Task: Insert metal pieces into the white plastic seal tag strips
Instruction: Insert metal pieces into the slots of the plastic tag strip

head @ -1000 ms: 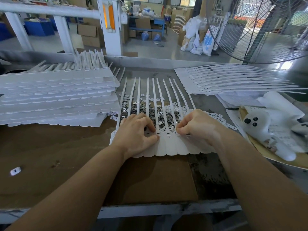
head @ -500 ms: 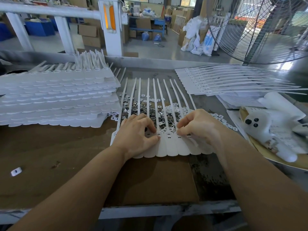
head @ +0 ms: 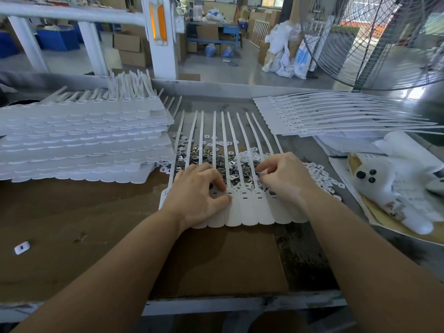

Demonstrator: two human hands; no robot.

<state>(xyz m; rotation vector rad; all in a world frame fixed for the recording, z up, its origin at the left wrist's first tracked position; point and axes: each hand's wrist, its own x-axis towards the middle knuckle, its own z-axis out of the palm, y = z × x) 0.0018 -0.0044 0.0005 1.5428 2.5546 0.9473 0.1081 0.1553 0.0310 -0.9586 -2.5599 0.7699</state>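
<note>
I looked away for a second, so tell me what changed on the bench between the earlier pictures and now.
The right hand lifted slightly off the flat white plastic seal tag strip and moved back over the pile of small shiny metal pieces; whether it pinches one cannot be told. The left hand stayed pressing on the strip's left end. The strip, the tall stack of white tag sheets and the pile did not move.

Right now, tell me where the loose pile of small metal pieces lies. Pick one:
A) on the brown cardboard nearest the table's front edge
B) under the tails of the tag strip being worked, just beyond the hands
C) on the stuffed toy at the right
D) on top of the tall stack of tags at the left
B: the metal pieces lie on the table beneath the tails of the tag strip, just past the left hand and right hand.
</note>
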